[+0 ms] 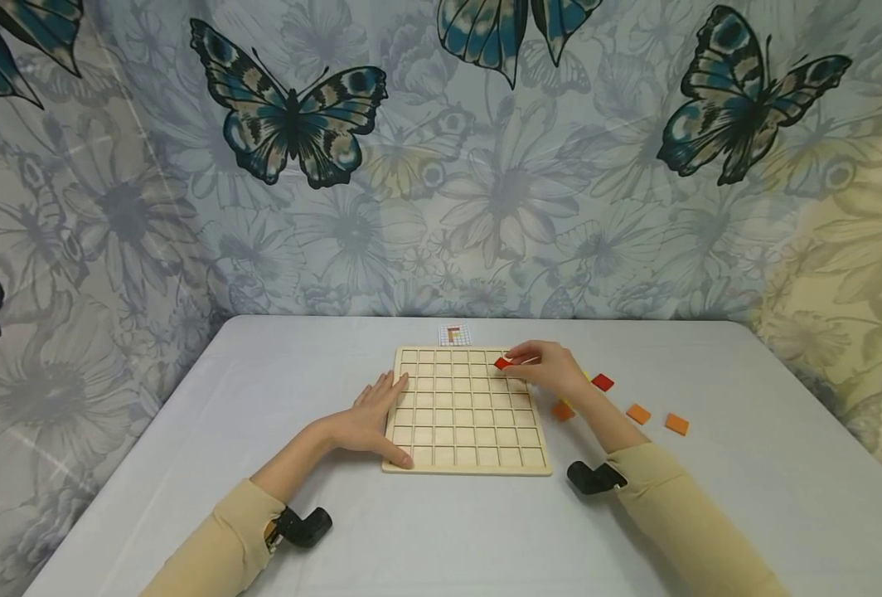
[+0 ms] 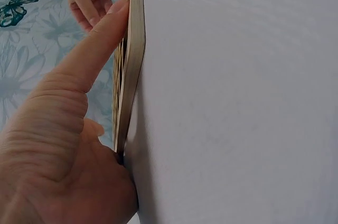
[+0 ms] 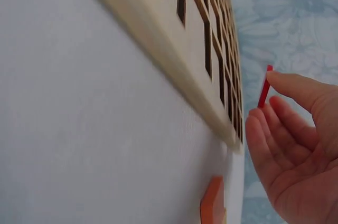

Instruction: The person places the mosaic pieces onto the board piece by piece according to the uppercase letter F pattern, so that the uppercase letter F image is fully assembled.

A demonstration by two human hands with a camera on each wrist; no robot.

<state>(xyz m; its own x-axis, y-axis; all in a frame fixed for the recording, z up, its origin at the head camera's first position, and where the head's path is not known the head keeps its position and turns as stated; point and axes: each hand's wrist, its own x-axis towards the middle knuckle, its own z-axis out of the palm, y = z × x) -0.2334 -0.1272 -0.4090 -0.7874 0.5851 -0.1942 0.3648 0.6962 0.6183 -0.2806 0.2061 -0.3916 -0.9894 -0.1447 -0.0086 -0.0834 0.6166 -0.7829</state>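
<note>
A light wooden grid board (image 1: pixel 463 410) with square recesses lies on the white table. My left hand (image 1: pixel 366 421) rests along its left edge, fingers spread, with the thumb (image 2: pixel 100 39) on the near left corner. Between thumb and fingertips my right hand (image 1: pixel 549 367) pinches a thin red square tile (image 1: pixel 501 363) above the board's far right part. The right wrist view shows that red tile (image 3: pixel 265 87) edge-on, apart from the board. Right of the board lie another red tile (image 1: pixel 603 382) and several orange tiles (image 1: pixel 638 414); a yellow tile is partly hidden by the right forearm.
A small card (image 1: pixel 454 335) printed with a coloured grid pattern lies just beyond the board's far edge. Behind the white table (image 1: pixel 299 356) hangs a flowered cloth with butterflies (image 1: pixel 292 116). A black wrist camera (image 1: pixel 593 478) sits at the right sleeve, another (image 1: pixel 302 527) at the left.
</note>
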